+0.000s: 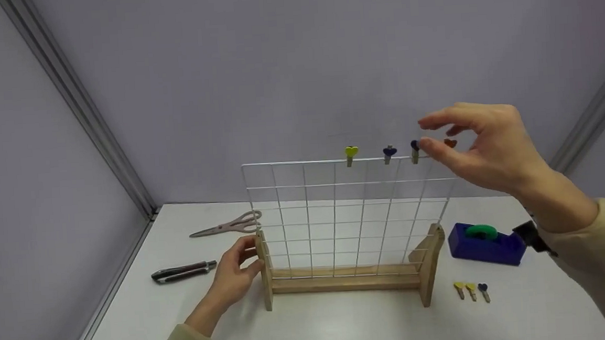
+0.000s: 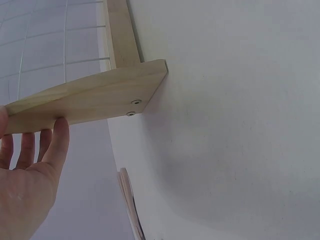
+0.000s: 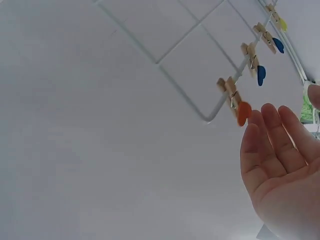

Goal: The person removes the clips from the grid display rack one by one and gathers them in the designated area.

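Note:
A white wire grid rack stands upright on a wooden base. Heart-decorated mini clothespins sit along its top wire: yellow, two dark blue ones, one of them here, and orange. My left hand holds the rack's left wooden side piece, with fingertips against its edge. Beside the right end of the top wire, my right hand is raised with thumb and fingers apart and nothing between them. In the right wrist view its fingertips are close to the orange heart; whether they touch cannot be told.
Right of the rack lie several items: a blue tape dispenser with a green ring, and three loose clothespins, two yellow and one dark blue. Scissors and a dark pen lie at the left. Pale walls surround the white table.

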`<state>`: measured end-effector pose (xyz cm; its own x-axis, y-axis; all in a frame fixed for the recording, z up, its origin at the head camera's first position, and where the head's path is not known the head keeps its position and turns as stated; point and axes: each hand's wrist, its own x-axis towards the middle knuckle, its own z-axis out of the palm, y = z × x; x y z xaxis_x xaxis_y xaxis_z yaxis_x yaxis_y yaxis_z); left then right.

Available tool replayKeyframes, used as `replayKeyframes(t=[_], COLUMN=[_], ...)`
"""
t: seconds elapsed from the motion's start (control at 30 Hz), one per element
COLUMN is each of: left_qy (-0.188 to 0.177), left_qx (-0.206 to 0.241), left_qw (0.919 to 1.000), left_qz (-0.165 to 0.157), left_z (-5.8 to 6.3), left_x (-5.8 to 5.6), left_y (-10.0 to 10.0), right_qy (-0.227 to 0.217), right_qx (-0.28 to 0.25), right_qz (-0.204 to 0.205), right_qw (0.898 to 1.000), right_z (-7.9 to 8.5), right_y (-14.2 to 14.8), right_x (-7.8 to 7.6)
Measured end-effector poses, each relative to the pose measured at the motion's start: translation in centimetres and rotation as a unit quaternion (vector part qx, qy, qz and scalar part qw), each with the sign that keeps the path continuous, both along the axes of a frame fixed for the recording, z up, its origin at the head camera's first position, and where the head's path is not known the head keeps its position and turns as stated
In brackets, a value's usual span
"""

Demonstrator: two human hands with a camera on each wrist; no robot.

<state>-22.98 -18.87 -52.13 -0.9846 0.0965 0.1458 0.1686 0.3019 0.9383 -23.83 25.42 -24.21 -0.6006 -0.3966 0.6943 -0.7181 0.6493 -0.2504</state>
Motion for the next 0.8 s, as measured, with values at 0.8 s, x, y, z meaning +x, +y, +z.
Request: replayKeyframes(t=[0.8], left_qy=[0.014], left_qx=[-0.003], left_qw=[0.9999], left_qz=[-0.009], left_z=[0.1], left_x=[-0.7], left_y=[0.2], right_qy=[-0.107], right_qx=[0.094], right_qz=[0.056], right_qw=[0.988], right_z=[0.5], right_y=[-8.3], right_x=[-2.9])
